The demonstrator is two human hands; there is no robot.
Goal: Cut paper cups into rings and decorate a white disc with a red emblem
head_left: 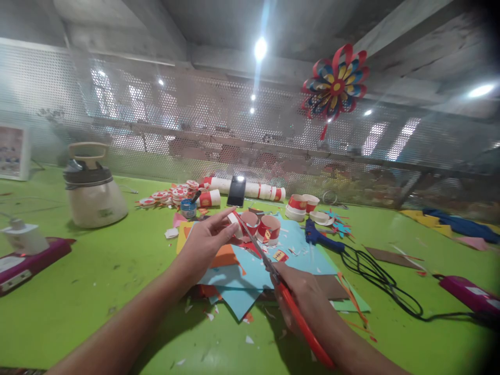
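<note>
My left hand (205, 244) pinches a red and white piece of paper cup (235, 224) between thumb and fingers. Wrapped round the red handles of a pair of scissors (262, 252) is my right hand (300, 292). The scissor blades point up and left, with their tips at the cup piece; whether they are cutting into it I cannot tell. Just beyond stands a red cut paper cup (269, 230) on light blue paper (242, 278), amid small scraps.
A blue glue gun (322, 237) with a coiled black cord lies at right. Behind are a phone (236, 191), stacked paper cups (258, 190) and a blue jar (188, 208). A kettle (94, 200) and a power strip (39, 263) stand left. A paper flower (336, 86) hangs above.
</note>
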